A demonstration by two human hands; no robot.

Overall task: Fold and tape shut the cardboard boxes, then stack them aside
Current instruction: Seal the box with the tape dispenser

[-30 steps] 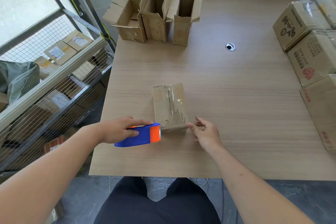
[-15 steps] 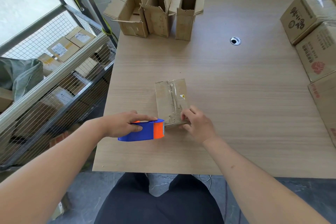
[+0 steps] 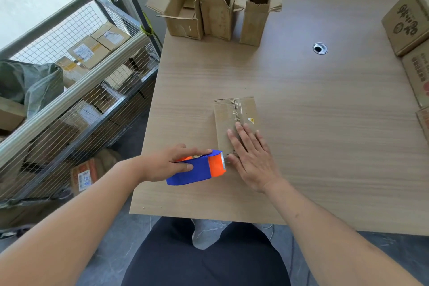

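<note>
A small closed cardboard box (image 3: 224, 121) lies on the wooden table (image 3: 325, 123), with clear tape along its top seam. My right hand (image 3: 251, 158) lies flat on the near half of the box, fingers straight, pressing the tape down. My left hand (image 3: 171, 163) grips a blue and orange tape dispenser (image 3: 197, 168) just left of the box's near end, its toothed edge facing the box.
Three open, unfolded cardboard boxes (image 3: 216, 7) stand at the table's far left. Taped boxes (image 3: 411, 23) are stacked along the right edge. A cable hole (image 3: 320, 48) sits in the tabletop. A wire cage cart (image 3: 69, 81) with parcels stands to the left.
My right hand moved from beside the box's near end onto its top and flattened there. The left hand with the dispenser stayed at the box's near left corner.
</note>
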